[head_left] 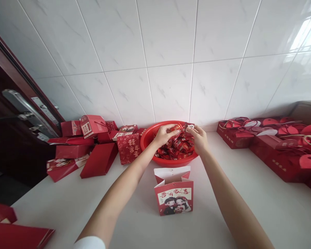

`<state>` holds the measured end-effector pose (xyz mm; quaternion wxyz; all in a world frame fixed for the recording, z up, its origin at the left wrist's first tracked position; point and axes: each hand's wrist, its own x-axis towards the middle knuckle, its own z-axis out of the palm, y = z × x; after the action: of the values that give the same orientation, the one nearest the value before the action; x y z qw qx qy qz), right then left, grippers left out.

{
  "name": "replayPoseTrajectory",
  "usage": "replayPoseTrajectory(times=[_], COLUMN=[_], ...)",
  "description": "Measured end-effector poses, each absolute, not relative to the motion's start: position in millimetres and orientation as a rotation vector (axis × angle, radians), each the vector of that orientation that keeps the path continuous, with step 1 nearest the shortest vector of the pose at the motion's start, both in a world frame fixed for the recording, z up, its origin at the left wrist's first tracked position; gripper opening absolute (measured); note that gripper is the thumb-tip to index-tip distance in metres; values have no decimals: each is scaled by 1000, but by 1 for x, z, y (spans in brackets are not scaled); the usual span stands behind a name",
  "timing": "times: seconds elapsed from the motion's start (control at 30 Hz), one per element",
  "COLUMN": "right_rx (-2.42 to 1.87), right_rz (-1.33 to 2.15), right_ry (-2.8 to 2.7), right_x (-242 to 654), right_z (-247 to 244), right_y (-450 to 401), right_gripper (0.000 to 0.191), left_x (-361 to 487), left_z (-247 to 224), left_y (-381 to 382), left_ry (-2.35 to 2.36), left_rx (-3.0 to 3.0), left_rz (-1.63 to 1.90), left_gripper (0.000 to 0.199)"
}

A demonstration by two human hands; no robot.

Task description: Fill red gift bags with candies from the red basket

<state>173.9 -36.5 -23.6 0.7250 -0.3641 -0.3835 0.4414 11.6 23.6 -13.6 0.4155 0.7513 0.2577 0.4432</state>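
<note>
Both my hands are over a red plastic basin (175,163) filled with red-wrapped candies (175,147). My left hand (166,135) pinches a red candy packet (179,127) between thumb and fingers. At the basin's right side, my right hand (199,137) has its fingers closed on a dark red candy packet (189,128) with a white label. Between my forearms, in front of the basin, a red paper gift box (174,197) with a cartoon couple printed on it stands upright, its top open.
Several red gift boxes (100,159) lie piled on the left, by a door with a metal handle (28,107). More red boxes with cords (277,152) stand along the right. Flattened red boxes (18,237) lie at the near left. A tiled wall (171,90) backs the white table (134,221).
</note>
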Motion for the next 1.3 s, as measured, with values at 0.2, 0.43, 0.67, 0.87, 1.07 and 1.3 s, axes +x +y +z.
replayPoseTrajectory(times=[0.2,0.43,0.67,0.87,1.07,1.3], right_rx=[-830,-811,-791,-829,-826,-855], right_rz=[1010,1039,976,963,932,913], right_ry=[-1005,-1024,-904,-897,-932,-952], right_x=[175,174,174,173,175,175], right_z=[-27,-24,-23,-24,-27,-25], right_y=[-36,-39,-38,-39,-36,-37], right_gripper=[40,42,38,38,40,41], left_x=[12,15,-21,-16,10,1], left_z=[-20,-15,11,10,-12,-17], left_y=[26,14,8,-4,-7,6], left_ry=[723,757,954,1197,1181,1008], left_rx=[2017,2077,2288,2420,2463,2425], left_rz=[1118,1028,250,-280,-252,-194], left_gripper=[46,44,33,47,56,57])
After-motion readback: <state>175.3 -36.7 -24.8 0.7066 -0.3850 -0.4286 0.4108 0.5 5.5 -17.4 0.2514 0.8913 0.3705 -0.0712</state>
